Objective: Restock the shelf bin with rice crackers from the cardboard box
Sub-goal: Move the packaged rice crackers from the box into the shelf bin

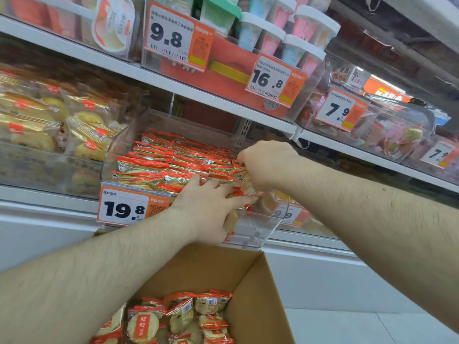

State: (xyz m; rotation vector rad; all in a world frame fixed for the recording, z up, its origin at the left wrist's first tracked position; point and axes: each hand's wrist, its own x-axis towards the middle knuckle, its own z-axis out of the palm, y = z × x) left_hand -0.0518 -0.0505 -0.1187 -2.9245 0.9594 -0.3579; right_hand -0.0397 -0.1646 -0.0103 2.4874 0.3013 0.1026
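The shelf bin (159, 125) already holds rows of rice crackers (173, 157). The left hand (211, 209) presses flat-fingered on front packets; the right hand (265, 167) pinches one there. More wait in the cardboard box (248, 281) below.

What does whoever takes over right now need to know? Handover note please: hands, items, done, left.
Left hand: fingers spread, pressing on packets at the bin's front right.
Right hand: curled round a rice cracker packet over the same corner.
Shelf bin, with the 19.8 price tag: rows of rice crackers fill most of it.
Cardboard box below, open: loose packets remain inside.
Done: bin largely stocked.
Left: seat the held packet, then move the rest if space allows.
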